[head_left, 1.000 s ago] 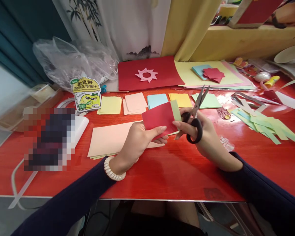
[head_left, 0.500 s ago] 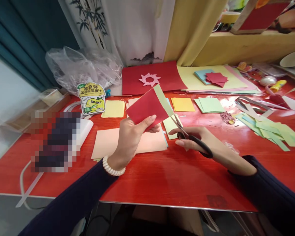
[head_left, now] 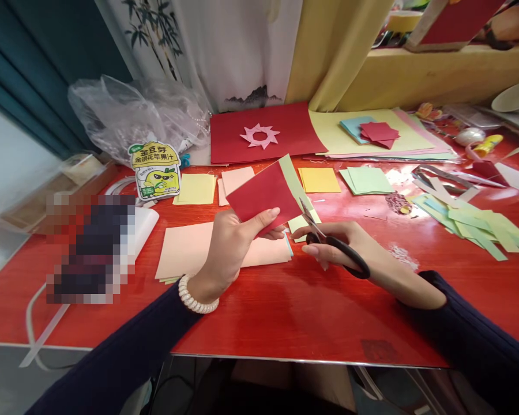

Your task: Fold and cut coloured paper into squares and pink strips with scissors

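Note:
My left hand (head_left: 231, 251) is closed on a red paper sheet (head_left: 266, 199), thumb on top, fingers underneath. A light green paper (head_left: 290, 173) lies behind the red sheet and sticks out as a band along its right side. My right hand (head_left: 350, 245) is closed round the handles of black-handled scissors (head_left: 350, 262). Their blades point up and left, at the lower right corner of the papers. Whether the blades are apart is hard to tell. Below the held papers, a pile of pale peach paper (head_left: 184, 248) rests on the red table (head_left: 251, 323).
Behind my hands lie yellow (head_left: 194, 189), orange (head_left: 320, 180) and green squares (head_left: 367, 180). Green paper strips (head_left: 480, 222) are heaped at right, near another pair of scissors (head_left: 441, 176). A pink paper ring (head_left: 259, 136) rests on red card. A blurred-out device (head_left: 95, 251) lies at left.
The scissors' blades have moved a little up along the light green paper's edge. The held papers have shifted slightly right and down. The whole view has shifted slightly.

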`<action>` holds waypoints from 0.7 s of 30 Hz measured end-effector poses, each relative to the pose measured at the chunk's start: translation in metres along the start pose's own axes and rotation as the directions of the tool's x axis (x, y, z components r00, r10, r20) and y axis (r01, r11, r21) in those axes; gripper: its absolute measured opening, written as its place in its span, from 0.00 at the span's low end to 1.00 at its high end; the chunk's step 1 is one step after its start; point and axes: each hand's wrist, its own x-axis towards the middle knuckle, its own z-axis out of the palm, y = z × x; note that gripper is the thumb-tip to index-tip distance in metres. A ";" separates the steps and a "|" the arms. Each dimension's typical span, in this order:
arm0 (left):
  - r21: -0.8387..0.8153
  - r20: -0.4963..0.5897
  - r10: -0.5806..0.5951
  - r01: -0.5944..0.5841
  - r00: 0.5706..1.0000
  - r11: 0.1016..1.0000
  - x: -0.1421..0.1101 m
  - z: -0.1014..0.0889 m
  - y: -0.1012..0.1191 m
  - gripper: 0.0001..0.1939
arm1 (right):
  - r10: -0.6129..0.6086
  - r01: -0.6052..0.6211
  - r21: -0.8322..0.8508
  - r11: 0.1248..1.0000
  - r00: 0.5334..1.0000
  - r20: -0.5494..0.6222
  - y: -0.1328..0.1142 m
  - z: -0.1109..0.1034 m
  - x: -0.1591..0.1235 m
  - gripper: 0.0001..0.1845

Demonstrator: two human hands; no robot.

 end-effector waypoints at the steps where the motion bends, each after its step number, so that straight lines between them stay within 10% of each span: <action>1: -0.007 0.001 0.002 -0.002 1.000 1.000 0.000 0.000 0.000 0.08 | 0.001 -0.001 -0.001 1.000 1.000 0.001 0.001 0.000 0.000 0.17; 21: -0.031 0.019 0.016 -0.015 1.000 0.999 -0.001 -0.002 -0.002 0.09 | 0.023 -0.023 -0.020 1.000 0.999 0.029 0.001 0.001 0.000 0.15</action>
